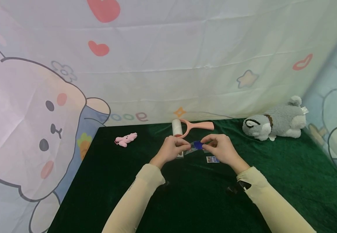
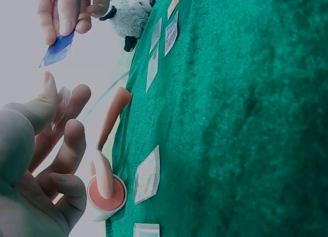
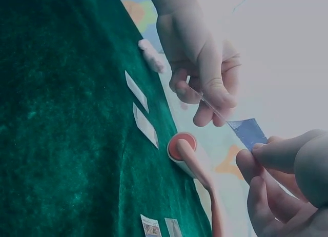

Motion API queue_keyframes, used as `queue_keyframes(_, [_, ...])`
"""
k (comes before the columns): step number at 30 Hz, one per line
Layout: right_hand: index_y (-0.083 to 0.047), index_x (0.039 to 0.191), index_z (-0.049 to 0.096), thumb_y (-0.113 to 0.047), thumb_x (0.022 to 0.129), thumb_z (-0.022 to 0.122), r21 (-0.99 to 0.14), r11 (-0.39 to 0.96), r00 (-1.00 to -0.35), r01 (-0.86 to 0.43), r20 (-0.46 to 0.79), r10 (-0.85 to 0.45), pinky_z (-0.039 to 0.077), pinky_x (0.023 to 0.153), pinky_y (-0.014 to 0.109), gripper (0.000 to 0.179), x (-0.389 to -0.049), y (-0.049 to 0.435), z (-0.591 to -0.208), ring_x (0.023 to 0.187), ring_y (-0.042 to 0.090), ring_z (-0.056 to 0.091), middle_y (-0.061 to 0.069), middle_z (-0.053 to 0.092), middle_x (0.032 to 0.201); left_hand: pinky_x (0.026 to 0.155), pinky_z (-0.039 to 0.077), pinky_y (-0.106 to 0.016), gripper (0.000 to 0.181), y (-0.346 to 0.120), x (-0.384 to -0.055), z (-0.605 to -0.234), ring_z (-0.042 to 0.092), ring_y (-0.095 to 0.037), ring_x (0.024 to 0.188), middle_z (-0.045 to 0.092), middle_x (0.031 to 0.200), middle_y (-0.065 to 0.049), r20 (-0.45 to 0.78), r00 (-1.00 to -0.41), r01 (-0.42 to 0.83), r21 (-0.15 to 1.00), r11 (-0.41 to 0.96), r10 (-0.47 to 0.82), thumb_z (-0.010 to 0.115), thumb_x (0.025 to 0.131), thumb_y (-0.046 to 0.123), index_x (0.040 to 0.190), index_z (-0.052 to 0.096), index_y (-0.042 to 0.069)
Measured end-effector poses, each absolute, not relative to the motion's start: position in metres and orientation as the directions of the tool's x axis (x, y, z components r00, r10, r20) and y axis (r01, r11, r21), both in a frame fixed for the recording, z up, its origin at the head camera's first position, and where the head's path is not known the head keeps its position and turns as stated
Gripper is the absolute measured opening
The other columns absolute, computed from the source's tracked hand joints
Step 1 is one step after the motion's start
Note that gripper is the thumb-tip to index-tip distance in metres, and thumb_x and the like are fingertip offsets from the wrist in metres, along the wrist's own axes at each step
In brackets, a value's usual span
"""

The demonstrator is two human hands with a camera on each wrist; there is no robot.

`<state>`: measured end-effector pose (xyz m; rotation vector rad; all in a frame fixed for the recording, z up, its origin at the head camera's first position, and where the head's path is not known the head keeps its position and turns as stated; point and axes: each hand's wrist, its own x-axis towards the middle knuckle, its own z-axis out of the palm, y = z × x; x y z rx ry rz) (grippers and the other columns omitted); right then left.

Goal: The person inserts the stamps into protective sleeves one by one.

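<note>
Both hands are raised close together above the green cloth. My left hand point(image 1: 172, 148) pinches a small clear plastic sleeve point(image 2: 62, 106) between thumb and fingers. Opposite it, my right hand point(image 1: 220, 147) pinches a small, flat blue piece point(image 1: 198, 145), thumb against fingertips. In the right wrist view the clear plastic point(image 3: 214, 106) meets an edge of the blue piece point(image 3: 248, 133); whether one sits inside the other I cannot tell. Below the right hand lies a small printed card point(image 1: 213, 159). A pale flat packet point(image 2: 147, 176) lies on the cloth below the left hand.
Behind the hands lies a lint roller with a white roll point(image 1: 177, 127) and pink handle point(image 1: 203, 125). A pink plush charm point(image 1: 126, 139) is at the left, a grey plush dog point(image 1: 279, 121) at the right. Several more flat pieces point(image 2: 152, 70) lie on the green cloth point(image 1: 197, 200).
</note>
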<state>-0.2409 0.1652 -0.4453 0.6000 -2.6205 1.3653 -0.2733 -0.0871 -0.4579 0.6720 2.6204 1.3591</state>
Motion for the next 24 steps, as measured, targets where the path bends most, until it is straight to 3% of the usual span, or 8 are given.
queue_keyframes(24, [-0.009, 0.107, 0.079, -0.007, 0.096, 0.076, -0.741, 0.534, -0.909, -0.407, 0.272, -0.316, 0.06, 0.069, 0.031, 0.011, -0.2399, 0.1666, -0.4432, 0.078, 0.016, 0.075, 0.008, 0.077, 0.105, 0.076, 0.058, -0.031, 0.016, -0.0865, -0.2734, -0.4539, 0.067, -0.016, 0.085, 0.078, 0.1, 0.005, 0.12, -0.888, 0.361, 0.781, 0.51, 0.444, 0.074, 0.1, 0.031, 0.105, 0.084, 0.019])
